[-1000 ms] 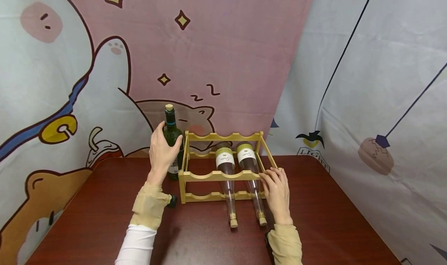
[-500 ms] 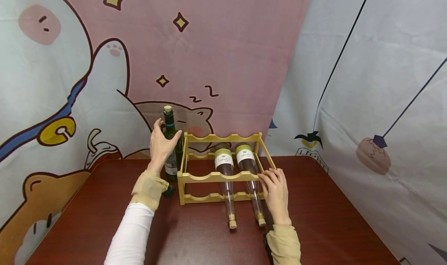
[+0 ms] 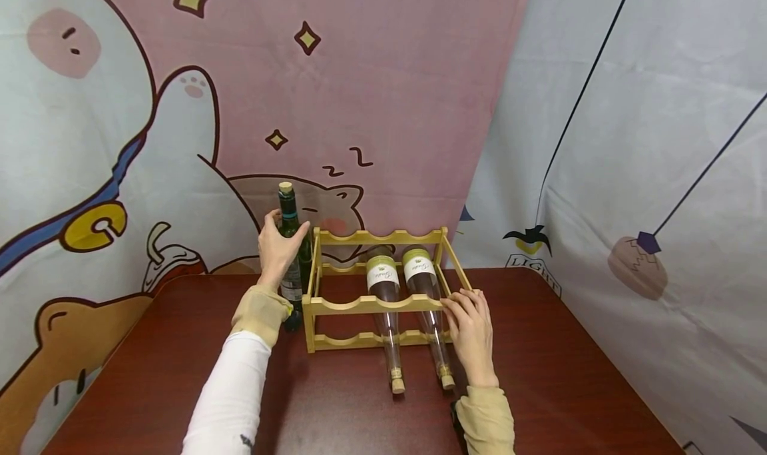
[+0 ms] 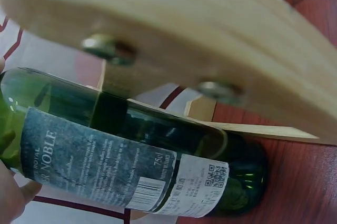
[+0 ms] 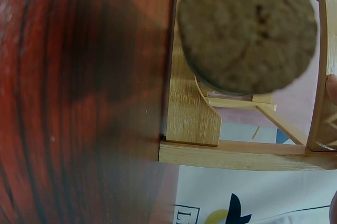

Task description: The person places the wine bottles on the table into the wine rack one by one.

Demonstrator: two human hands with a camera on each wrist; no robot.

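Observation:
My left hand [image 3: 278, 252] holds a green wine bottle [image 3: 305, 258] near its shoulder, thumb on the right side and fingers on the left. The corked bottle stands upright just left of the wooden wine rack [image 3: 365, 304]; in the left wrist view the bottle's label [image 4: 105, 161] shows, with fingers at the left edge. My right hand [image 3: 472, 328] grips the rack's front right upper corner. Two clear bottles with white labels, a left one [image 3: 383, 275] and a right one [image 3: 421, 268], lie on the upper tier, corks towards me. A cork [image 5: 247, 29] looms large in the right wrist view.
The rack stands on a dark red wooden table [image 3: 371, 415]. A printed cloth [image 3: 389, 95] with cartoon animals hangs close behind the table, and a pale cloth [image 3: 629, 175] hangs to the right. Scalloped slots [image 3: 338, 303] on the left of the rack hold no bottle.
My left hand has shifted slightly around the green bottle, its wrist and forearm turning. The bottle and rack stay in place, and my right hand keeps its hold. The head view drifts slightly.

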